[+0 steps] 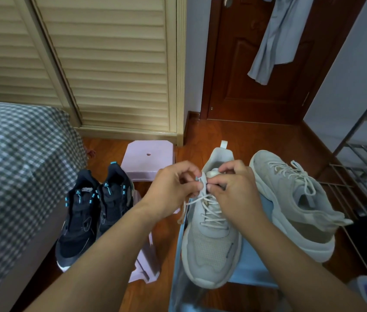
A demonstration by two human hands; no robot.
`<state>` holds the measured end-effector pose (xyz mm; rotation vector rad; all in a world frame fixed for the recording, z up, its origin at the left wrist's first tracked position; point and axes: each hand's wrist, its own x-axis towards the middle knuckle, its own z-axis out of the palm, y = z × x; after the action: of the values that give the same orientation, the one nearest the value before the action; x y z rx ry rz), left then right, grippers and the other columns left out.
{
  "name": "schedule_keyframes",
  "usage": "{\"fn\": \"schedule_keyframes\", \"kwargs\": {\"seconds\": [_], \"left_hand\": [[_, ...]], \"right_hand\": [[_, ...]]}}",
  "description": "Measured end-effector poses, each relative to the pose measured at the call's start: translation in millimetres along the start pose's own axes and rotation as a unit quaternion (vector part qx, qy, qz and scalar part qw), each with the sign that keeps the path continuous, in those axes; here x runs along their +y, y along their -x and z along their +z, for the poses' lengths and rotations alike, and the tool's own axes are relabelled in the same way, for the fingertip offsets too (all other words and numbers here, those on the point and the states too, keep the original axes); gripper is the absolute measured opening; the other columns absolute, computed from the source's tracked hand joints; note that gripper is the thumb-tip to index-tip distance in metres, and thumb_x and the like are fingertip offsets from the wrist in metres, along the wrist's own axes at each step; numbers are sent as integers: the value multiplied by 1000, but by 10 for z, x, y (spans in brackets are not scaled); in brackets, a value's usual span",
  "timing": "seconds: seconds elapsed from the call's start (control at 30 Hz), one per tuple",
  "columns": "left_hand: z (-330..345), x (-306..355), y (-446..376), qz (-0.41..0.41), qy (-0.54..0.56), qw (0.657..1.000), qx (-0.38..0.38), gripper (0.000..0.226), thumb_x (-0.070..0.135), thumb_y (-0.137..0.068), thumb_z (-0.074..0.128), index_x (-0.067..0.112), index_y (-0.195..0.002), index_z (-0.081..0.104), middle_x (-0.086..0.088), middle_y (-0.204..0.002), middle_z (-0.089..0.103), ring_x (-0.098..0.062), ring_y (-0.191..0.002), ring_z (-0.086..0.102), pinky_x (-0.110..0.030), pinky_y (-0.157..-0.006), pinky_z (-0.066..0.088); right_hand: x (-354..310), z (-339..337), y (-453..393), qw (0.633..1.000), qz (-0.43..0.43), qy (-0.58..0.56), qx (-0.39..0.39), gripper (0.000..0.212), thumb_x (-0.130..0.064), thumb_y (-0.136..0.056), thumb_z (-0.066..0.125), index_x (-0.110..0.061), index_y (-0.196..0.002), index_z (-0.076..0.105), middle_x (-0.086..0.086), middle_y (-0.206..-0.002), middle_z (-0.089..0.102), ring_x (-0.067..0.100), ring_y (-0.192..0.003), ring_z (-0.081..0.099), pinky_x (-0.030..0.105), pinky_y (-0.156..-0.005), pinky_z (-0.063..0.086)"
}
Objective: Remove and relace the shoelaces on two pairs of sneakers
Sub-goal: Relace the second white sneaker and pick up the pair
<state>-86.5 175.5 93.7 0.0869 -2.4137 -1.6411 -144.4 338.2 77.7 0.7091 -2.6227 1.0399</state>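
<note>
At nine o'clock, a bed with a grey checked bedspread fills the left edge. Just right of it, at about seven o'clock, the pair of black sneakers stands side by side on the wooden floor, laced, toes toward the viewer. Behind them, toward eleven o'clock of the pair, sits a pale pink plastic stool.

At centre, the left hand has its fingers curled, thumb and forefinger pinching the white shoelace at the top eyelets. The right hand meets it from the three o'clock side, fingertips also clamped on the lace just beside the tongue. Both work over the grey-white sneaker, which rests on a light blue surface, toe toward six o'clock, crossings laced up to the hands. One loose lace end trails off the shoe toward eight o'clock.

At three o'clock of it lies the second grey-white sneaker, tipped on its side, laced, with its bow loose. A metal rack stands at the far right.

Judging by this, the top is being tied or threaded. The risks: the pinch slipping so the crossings slacken, uneven ends leaving too little to knot, or the trailing end snagging under the shoe.
</note>
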Motion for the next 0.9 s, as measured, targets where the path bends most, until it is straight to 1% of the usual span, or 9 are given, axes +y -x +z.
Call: {"fn": "schedule_keyframes", "kwargs": {"seconds": [0.17,0.3,0.33,0.43,0.47,0.53,0.63,0.8,0.9], "left_hand": [[23,-52,-1,101,-149,983,-44,46,-4,-99,49,29,-120,72,3,-108,70,-9,-100,65,-32,-90,53],[7,-29,11,101,-154,981,-54,55,-15,-91,41,24,-112,73,3,-114,69,-8,-106,62,-31,-93,52],[-2,-24,20,91,-144,984,-56,56,-17,-90,40,23,-111,73,3,-115,68,-8,-107,62,-30,-94,52],[-12,-20,34,58,-107,991,-58,60,-21,-87,41,24,-112,72,5,-115,67,-5,-106,60,-24,-92,52],[2,-17,39,46,-95,992,-62,62,-21,-86,41,25,-113,72,5,-117,67,-4,-107,60,-21,-92,51],[34,5,50,22,-69,995,-71,60,-17,-89,44,27,-118,71,6,-123,65,-2,-112,58,-15,-95,48],[49,34,74,2,-34,997,-64,46,-2,-97,51,32,-120,71,8,-126,64,-2,-114,59,-17,-99,46],[44,-8,116,30,-78,994,-72,34,18,-96,66,39,-123,65,8,-119,62,-1,-105,60,-15,-91,49],[44,-62,121,40,-105,991,-76,36,28,-94,71,46,-123,60,10,-115,62,-4,-103,60,-23,-91,53]], "right_hand": [[-79,-3,37,999,-3,-40,-2,8,-15,-86,74,-20,-85,81,-11,-113,53,9,-109,47,22,-91,42],[-78,-488,-18,956,177,-224,67,12,-11,-93,67,-19,-90,75,-8,-101,71,10,-94,67,31,-84,55],[-9,-671,-47,900,245,-337,130,12,-11,-96,62,-15,-96,73,-2,-99,74,16,-93,70,35,-87,58],[128,-1068,-96,599,290,-712,224,20,-7,-104,39,-4,-101,58,9,-88,76,20,-82,74,33,-87,59],[159,-1080,-102,562,289,-743,220,18,-8,-104,38,-5,-98,55,7,-78,73,14,-66,69,27,-71,59],[107,-990,-111,665,311,-658,169,13,-16,-104,43,-12,-95,52,-1,-67,52,8,-49,43,20,-45,38],[-52,-792,-71,968,184,-172,-10,14,-42,-98,58,-29,-101,61,-9,-73,58,9,-58,52,23,-49,39],[-79,-711,-4,956,36,205,-206,24,-44,-89,69,-22,-79,70,-5,-68,61,11,-63,57,28,-54,42],[-54,-821,-32,957,70,184,-214,25,-34,-94,64,-19,-75,69,1,-70,62,17,-66,58,31,-57,44]]}}
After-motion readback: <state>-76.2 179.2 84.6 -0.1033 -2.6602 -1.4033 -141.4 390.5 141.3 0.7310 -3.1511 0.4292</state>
